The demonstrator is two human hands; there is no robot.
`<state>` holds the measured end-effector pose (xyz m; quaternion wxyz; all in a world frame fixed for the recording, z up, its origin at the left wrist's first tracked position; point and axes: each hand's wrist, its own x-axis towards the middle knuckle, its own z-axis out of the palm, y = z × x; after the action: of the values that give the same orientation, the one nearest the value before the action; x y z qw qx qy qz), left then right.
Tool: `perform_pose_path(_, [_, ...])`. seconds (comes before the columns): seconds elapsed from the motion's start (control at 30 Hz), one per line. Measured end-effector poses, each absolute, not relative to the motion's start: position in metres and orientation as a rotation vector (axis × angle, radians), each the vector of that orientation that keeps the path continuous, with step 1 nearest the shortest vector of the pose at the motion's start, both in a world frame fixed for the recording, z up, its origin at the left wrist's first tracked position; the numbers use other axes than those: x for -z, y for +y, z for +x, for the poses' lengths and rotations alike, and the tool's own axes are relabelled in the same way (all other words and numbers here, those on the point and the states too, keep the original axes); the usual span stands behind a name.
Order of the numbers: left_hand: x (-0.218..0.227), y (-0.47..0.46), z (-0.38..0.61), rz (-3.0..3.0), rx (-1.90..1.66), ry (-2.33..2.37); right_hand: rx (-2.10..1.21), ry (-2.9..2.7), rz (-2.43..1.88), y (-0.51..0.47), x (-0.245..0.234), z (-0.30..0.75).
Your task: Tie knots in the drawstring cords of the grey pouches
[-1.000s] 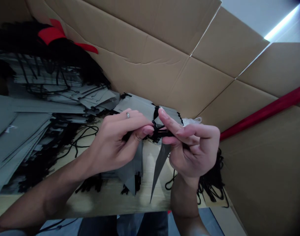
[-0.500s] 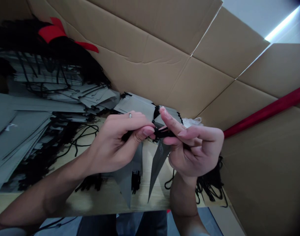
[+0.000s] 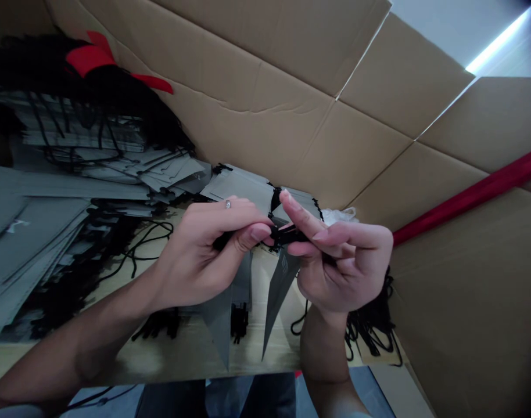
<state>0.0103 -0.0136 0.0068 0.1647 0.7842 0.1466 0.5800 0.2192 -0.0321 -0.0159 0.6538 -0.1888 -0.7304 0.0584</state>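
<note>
Close together over the table, my two hands work on a black cord point(image 3: 289, 236). My left hand point(image 3: 215, 249), with a ring on one finger, pinches the cord between thumb and forefinger. Opposite it, my right hand point(image 3: 341, 261) grips the cord; its forefinger points up and the other fingers are curled. Below the fingers hangs a grey card point(image 3: 279, 293) with a pale printed mark. Another grey sheet point(image 3: 219, 328) hangs under my left hand. How the cord joins the card is hidden by my fingers.
Stacks of grey cards point(image 3: 43, 232) with black cords fill the left side. A black cord bundle with a red band point(image 3: 91, 60) lies on top. More card stacks point(image 3: 243, 186) stand at the back. Loose black cords point(image 3: 372, 325) lie at right. Cardboard walls point(image 3: 265, 87) enclose the table point(image 3: 182, 354).
Both hands hold nearly the same pose. The cord between the fingers has shifted very slightly, and the whole view has moved a little.
</note>
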Motion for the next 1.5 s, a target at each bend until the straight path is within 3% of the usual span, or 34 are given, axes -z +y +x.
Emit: perform_pose_path(1.5, [-0.006,-0.008,0.004,2.366,-1.673,0.419,-0.051,-1.613,-0.438,-0.036,0.006,0.216])
